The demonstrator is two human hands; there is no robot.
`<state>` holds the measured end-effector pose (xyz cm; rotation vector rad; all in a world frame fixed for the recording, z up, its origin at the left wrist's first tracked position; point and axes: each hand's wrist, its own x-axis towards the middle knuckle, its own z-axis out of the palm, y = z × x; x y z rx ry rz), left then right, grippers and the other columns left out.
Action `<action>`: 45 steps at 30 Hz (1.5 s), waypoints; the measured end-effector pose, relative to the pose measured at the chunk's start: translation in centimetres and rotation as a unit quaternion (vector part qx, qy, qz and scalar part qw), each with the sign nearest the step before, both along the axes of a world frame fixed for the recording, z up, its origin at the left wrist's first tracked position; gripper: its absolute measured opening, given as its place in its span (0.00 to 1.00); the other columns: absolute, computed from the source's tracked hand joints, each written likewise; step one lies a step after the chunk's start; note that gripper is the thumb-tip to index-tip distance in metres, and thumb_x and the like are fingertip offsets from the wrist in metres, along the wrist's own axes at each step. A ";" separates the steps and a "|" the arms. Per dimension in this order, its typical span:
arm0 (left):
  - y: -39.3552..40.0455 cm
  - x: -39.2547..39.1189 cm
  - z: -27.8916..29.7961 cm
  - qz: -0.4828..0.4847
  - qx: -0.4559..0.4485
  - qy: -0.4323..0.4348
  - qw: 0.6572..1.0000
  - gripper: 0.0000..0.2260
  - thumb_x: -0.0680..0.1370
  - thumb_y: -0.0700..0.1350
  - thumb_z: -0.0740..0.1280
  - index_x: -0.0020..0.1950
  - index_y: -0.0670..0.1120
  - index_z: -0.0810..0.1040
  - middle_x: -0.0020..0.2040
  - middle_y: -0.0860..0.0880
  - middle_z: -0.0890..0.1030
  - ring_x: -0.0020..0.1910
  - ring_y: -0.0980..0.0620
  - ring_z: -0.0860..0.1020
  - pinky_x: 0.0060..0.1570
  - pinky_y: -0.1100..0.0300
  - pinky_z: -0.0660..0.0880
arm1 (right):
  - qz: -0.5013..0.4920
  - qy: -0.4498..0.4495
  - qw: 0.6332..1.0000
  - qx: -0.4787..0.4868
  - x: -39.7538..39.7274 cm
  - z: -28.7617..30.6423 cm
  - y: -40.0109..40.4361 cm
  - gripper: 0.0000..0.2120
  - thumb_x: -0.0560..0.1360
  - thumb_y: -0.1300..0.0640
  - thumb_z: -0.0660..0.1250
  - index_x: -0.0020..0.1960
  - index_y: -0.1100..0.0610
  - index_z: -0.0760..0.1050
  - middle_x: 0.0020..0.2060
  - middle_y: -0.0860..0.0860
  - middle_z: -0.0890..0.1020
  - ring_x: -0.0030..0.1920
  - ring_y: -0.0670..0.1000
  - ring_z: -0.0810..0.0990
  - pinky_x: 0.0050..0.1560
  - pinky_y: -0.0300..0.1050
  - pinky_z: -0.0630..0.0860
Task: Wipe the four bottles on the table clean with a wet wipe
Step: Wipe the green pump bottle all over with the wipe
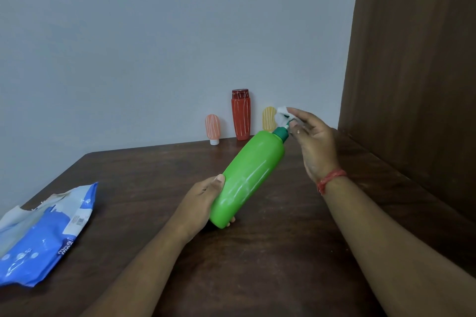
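While left hand [203, 203] grips tilted green bottle [247, 177] base, right hand [309, 141] pinches wet wipe [280, 117] around its pump.

The bottle [248, 177] I hold is bright green with a dark green cap [280, 133]. My wipe [281, 114] is white. Against the pale grey wall [154, 46] stand 3 bottles with thin white stripes: pink [212, 126], red [240, 117], yellow [268, 118]. The table [270, 252] is dark brown; the wipe pack [43, 234] blue and white. A red thread [331, 179] circles my wrist.

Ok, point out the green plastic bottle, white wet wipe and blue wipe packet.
Green plastic bottle [248, 177]: head view, mid-body.
White wet wipe [280, 116]: head view, bunched part.
Blue wipe packet [43, 237]: head view, front face.
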<state>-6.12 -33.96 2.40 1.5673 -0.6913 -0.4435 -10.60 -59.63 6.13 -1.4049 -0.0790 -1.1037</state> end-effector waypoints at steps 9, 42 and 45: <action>-0.1 0.2 -0.3 0.028 -0.031 0.037 0.998 0.18 0.85 0.51 0.55 0.58 0.39 0.78 0.39 0.35 0.83 0.34 0.36 0.81 0.33 0.49 0.80 | -0.160 0.054 0.986 0.009 0.6 -1.2 1.8 0.15 0.74 0.67 0.70 0.40 0.46 0.77 0.40 0.47 0.83 0.42 0.47 0.81 0.44 0.45 0.78; 0.5 0.8 0.1 -0.039 -0.048 0.163 0.985 0.20 0.83 0.54 0.56 0.69 0.44 0.72 0.48 0.33 0.82 0.36 0.38 0.80 0.32 0.52 0.77 | -0.187 0.083 0.979 -0.016 2.4 -4.8 6.1 0.12 0.77 0.62 0.67 0.50 0.44 0.78 0.52 0.51 0.83 0.54 0.49 0.82 0.58 0.50 0.79; 0.9 1.0 0.0 -0.029 -0.054 0.172 0.983 0.21 0.83 0.55 0.56 0.69 0.43 0.72 0.49 0.32 0.82 0.36 0.38 0.80 0.31 0.52 0.77 | -0.189 0.077 0.975 -0.093 2.2 -5.2 6.4 0.08 0.76 0.65 0.69 0.49 0.52 0.79 0.47 0.48 0.80 0.49 0.48 0.81 0.51 0.42 0.78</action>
